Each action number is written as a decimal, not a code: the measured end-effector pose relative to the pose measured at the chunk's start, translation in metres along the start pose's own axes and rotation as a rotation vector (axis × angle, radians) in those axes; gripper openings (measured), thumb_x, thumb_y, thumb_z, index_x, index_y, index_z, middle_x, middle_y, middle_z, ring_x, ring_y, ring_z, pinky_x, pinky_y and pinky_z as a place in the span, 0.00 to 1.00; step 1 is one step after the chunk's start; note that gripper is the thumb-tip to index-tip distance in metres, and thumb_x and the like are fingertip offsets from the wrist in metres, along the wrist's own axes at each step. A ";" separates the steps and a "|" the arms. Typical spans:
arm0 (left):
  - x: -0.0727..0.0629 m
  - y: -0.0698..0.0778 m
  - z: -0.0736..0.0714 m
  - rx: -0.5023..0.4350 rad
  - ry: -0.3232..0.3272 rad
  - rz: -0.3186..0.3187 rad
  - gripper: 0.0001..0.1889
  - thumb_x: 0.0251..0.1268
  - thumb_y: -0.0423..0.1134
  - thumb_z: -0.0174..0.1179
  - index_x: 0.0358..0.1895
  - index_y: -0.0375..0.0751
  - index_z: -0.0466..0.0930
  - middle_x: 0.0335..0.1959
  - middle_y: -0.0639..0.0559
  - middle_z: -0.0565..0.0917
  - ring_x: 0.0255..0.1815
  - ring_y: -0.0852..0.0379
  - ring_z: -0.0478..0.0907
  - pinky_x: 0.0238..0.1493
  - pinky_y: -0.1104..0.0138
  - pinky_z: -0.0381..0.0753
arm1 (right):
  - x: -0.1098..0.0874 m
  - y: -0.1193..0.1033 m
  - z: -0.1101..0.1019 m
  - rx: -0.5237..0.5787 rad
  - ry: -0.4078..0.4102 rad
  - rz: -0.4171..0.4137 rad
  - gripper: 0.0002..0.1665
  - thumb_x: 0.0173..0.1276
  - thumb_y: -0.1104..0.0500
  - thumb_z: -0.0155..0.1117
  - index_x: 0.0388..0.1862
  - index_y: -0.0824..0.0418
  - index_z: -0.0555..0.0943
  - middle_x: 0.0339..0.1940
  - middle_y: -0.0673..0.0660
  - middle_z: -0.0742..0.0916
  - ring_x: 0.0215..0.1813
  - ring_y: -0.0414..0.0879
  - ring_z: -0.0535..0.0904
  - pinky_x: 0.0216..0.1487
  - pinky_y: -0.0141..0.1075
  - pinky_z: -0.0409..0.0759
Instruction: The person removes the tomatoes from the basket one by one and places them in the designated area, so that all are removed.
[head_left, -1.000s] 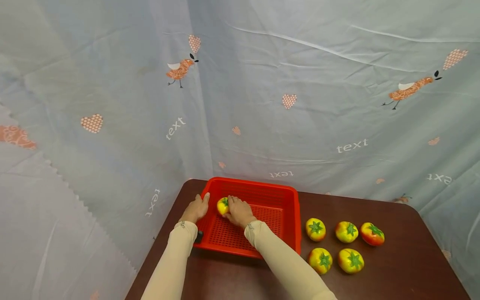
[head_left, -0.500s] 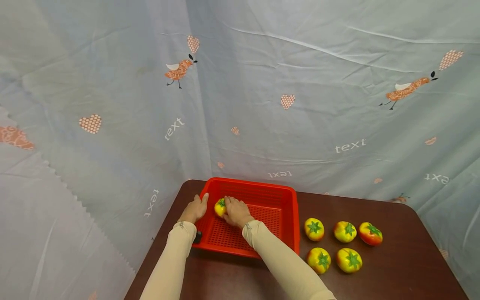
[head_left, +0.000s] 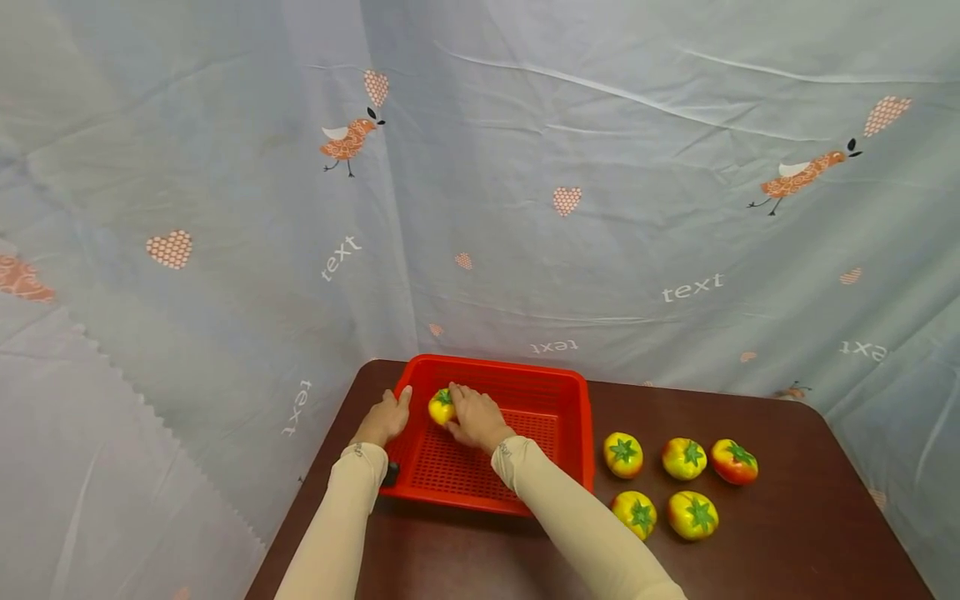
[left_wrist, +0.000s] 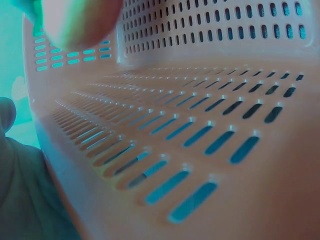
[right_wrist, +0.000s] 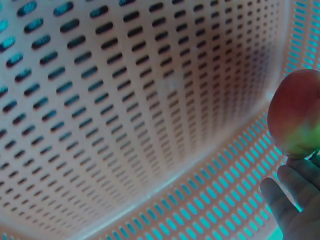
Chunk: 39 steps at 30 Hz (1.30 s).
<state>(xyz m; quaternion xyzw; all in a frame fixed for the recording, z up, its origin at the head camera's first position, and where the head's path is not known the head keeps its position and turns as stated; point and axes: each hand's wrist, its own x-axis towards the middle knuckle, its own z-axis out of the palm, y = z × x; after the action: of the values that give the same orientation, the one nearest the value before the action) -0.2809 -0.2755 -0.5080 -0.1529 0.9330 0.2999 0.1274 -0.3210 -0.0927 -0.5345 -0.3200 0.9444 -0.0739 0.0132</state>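
My right hand [head_left: 480,419] reaches into a red perforated plastic basket [head_left: 461,502] and holds a yellow tomato [head_left: 439,410] with a green star-shaped top. The thumb is on its near side and the fingers are on its right. In the right wrist view, the tomato [right_wrist: 295,115] shows a red side, with fingertips right at its lower end. It appears at the top of the left wrist view as a blurred round shape [left_wrist: 80,22]. My left hand [head_left: 384,418] rests along the basket's left rim, thumb upward and fingers outside the wall.
Right of the basket, several yellow-red tomatoes [head_left: 623,455] lie on the dark brown table [head_left: 795,517]. A grey printed curtain [head_left: 480,208] hangs close behind the basket and table. A small black object [head_left: 391,474] shows at the basket's front left.
My right hand and the tomato have shifted slightly back and to the right within the basket. My left hand stays at the left rim. The whole head view has drifted a little left.
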 end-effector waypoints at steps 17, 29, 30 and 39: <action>-0.003 0.003 -0.005 -0.017 -0.026 -0.013 0.42 0.79 0.60 0.24 0.75 0.21 0.38 0.71 0.20 0.58 0.66 0.26 0.65 0.68 0.38 0.63 | -0.017 0.039 -0.049 0.041 0.127 -0.039 0.45 0.69 0.44 0.63 0.76 0.64 0.59 0.70 0.61 0.75 0.65 0.53 0.77 0.64 0.47 0.76; -0.001 -0.003 0.000 -0.011 -0.053 0.005 0.43 0.78 0.60 0.20 0.74 0.20 0.35 0.73 0.21 0.52 0.72 0.25 0.55 0.72 0.38 0.55 | -0.039 0.068 -0.063 0.088 0.187 -0.019 0.44 0.68 0.46 0.65 0.75 0.64 0.61 0.70 0.62 0.75 0.66 0.55 0.75 0.65 0.49 0.75; -0.001 -0.003 0.000 -0.013 -0.055 0.005 0.43 0.78 0.60 0.20 0.74 0.19 0.35 0.73 0.20 0.52 0.72 0.25 0.55 0.72 0.38 0.55 | -0.041 0.069 -0.065 0.095 0.189 -0.013 0.44 0.68 0.46 0.65 0.75 0.64 0.61 0.70 0.62 0.75 0.66 0.56 0.75 0.65 0.49 0.74; -0.004 0.000 -0.003 -0.020 -0.060 0.003 0.42 0.79 0.59 0.21 0.74 0.19 0.34 0.73 0.20 0.51 0.72 0.24 0.54 0.72 0.38 0.55 | -0.055 0.091 -0.082 0.109 0.237 0.040 0.44 0.66 0.47 0.67 0.74 0.64 0.62 0.69 0.63 0.75 0.67 0.58 0.75 0.64 0.51 0.75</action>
<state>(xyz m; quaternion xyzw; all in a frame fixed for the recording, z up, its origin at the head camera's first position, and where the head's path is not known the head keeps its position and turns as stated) -0.2774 -0.2767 -0.5042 -0.1436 0.9260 0.3136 0.1532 -0.3379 0.0233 -0.4681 -0.2888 0.9402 -0.1621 -0.0798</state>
